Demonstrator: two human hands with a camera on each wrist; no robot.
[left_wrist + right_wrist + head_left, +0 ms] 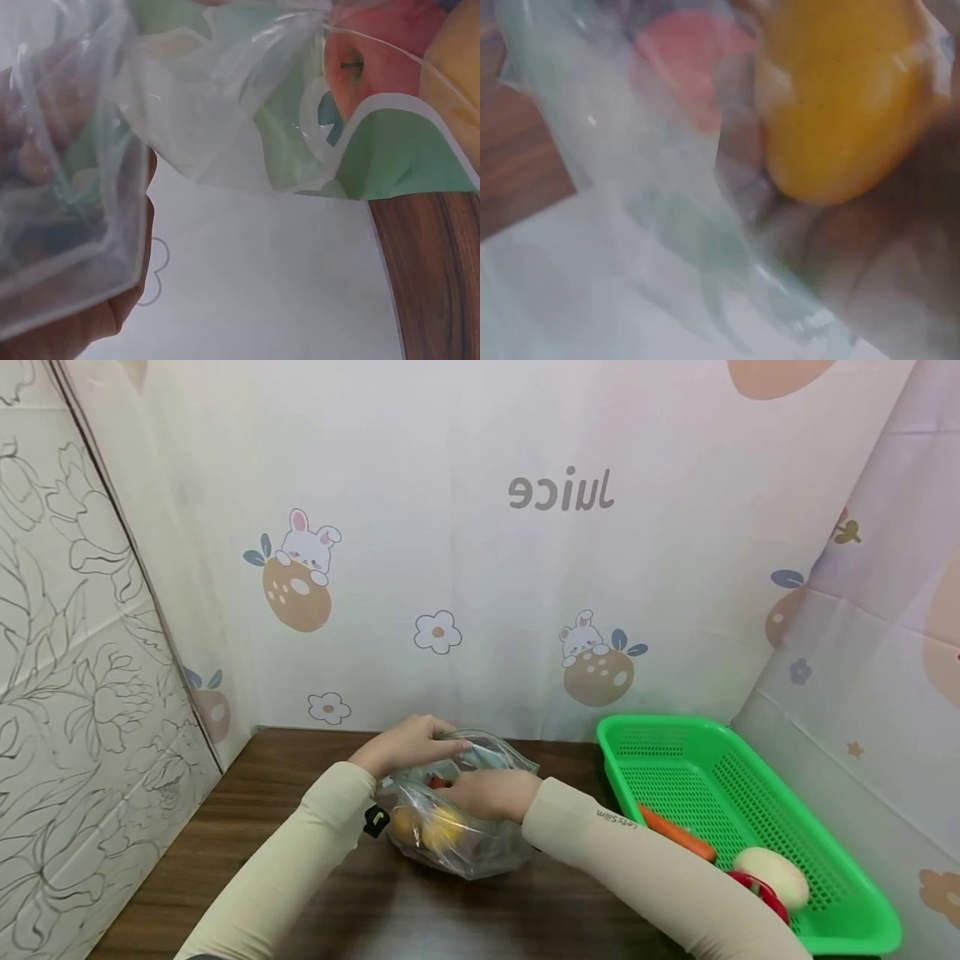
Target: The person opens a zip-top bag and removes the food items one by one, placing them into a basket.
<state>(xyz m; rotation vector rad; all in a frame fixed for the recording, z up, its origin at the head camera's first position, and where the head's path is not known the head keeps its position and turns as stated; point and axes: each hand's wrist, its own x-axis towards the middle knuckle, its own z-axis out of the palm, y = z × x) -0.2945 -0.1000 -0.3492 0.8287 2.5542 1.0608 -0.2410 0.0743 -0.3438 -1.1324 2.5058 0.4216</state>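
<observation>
A clear zip bag (495, 852) with printed green and white patches stands on the table, its mouth spread. My left hand (408, 745) grips the rim at the back left; in the left wrist view the plastic partly covers that hand (105, 315). My right hand (491, 793) reaches in through the mouth. In the right wrist view its fingers curl round a yellow mango (840, 105) inside the bag. A red apple (390, 56) and an orange-yellow fruit (457, 67) also show through the plastic. The right fingertips are hidden in the head view.
A green plastic basket (813, 810) stands on the right, holding a carrot (678, 832), a pale pinkish round fruit (776, 872) and a glossy red item (768, 897). The right sleeve overlaps its near side. A patterned curtain (480, 568) hangs behind the brown wooden table (285, 760).
</observation>
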